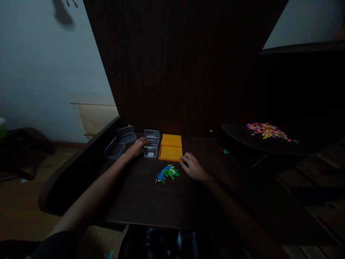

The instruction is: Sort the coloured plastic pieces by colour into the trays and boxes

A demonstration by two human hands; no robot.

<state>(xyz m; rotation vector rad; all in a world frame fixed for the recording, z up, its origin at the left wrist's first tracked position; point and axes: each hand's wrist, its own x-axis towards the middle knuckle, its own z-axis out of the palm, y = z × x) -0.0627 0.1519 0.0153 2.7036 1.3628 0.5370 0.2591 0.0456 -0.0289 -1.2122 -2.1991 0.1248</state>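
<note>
The orange case (pixel 170 153) lies open on the tabletop (pixel 151 205), its lid panel on the far side and its shallow tray on the near side. It appears to be thin plastic: judged light, fairly stiff and smooth enough to slide. Take hold at the rim of the tray, near a front corner; avoid loading the hinge line between the two halves.

The right hand (pixel 191 166) is at the front right corner of the orange case, fingers bent and fingertips at the edge. Whether they pinch it cannot be determined.

The left hand (pixel 138 146) is left of the orange case, fingers extended over the side of the clear containers (pixel 152 133) that stand just beside the case. Its grip cannot be determined. These containers are judged light, rigid and liable to crack; hold by the side walls.

Farther left of the orange case are two open clear boxes (pixel 115 151). In front of the case lies a pile of small blue, green and pale pieces (pixel 167 173). Well to its right, a dark shelf (pixel 237 138) carries multicoloured small pieces (pixel 266 130).
</note>
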